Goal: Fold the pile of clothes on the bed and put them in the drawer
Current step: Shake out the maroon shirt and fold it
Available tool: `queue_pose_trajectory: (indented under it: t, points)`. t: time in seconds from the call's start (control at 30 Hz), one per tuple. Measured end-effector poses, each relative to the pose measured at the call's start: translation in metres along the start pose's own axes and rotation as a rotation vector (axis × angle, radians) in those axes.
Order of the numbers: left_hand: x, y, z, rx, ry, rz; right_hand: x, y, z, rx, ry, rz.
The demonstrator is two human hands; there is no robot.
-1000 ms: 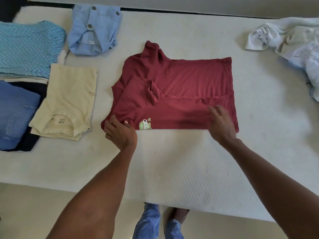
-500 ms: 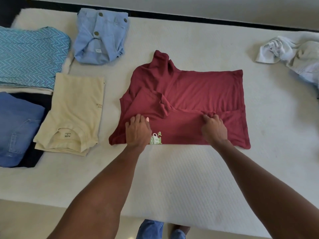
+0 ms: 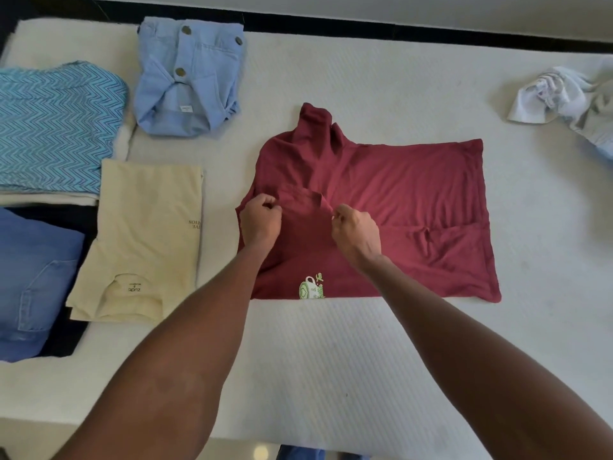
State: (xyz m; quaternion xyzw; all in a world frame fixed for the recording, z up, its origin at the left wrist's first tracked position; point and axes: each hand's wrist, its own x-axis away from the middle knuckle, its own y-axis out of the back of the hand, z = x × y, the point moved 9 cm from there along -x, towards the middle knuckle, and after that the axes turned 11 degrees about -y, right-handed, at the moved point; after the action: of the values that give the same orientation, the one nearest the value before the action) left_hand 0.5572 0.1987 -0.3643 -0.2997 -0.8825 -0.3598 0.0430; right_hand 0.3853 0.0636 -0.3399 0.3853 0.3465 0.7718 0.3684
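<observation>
L hand (image 3: pixel 260 220) + R hand (image 3: pixel 355 230) both pinching folded sleeve edge of maroon shirt (image 3: pixel 398 200), mid-bed (image 3: pixel 331 360).

There is one view only, from a camera worn on the head, so no second view shares any part of the scene. It looks forward and steeply down over the near edge of the bed (image 3: pixel 331 376), almost from straight above. Both forearms run up from the bottom corners toward the middle, which puts the left hand (image 3: pixel 260 220) and right hand (image 3: pixel 356 232) near the centre, at arm's reach. The wide lens bends the bed's far edge and takes in the floor at the very bottom and a dark strip beyond the bed along the top
</observation>
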Motion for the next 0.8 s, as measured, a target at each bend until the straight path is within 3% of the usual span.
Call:
queue_pose_trajectory:
  t: [0.1, 0.2, 0.27, 0.33, 0.43, 0.53, 0.67, 0.8]
  points:
    - [0.022, 0.004, 0.009, 0.285, 0.039, -0.049, 0.018, 0.002, 0.004, 0.036, 0.222, -0.035]
    - [0.059, 0.010, 0.041, 0.306, 0.171, -0.119, 0.039, -0.010, -0.009, 0.180, 0.362, 0.042]
    - [0.073, 0.021, 0.053, 0.227, 0.217, -0.210, 0.042, -0.015, -0.021, 0.222, 0.313, 0.081]
    - [0.073, 0.025, 0.048, 0.161, 0.158, -0.258, 0.040, -0.009, -0.026, 0.173, 0.224, 0.058]
    - [0.062, 0.011, 0.032, 0.119, 0.082, -0.201, 0.034, 0.001, -0.011, 0.165, 0.285, -0.035]
    - [0.066, 0.005, 0.032, 0.256, 0.125, -0.202, 0.034, -0.016, 0.015, 0.290, 0.392, 0.001]
    - [0.070, 0.009, 0.036, 0.566, 0.341, -0.347, 0.025, -0.029, 0.028, 0.275, 0.270, 0.072]
    - [0.066, 0.008, 0.040, 0.611, 0.400, -0.346, 0.017, -0.010, 0.024, 0.184, 0.399, -0.077]
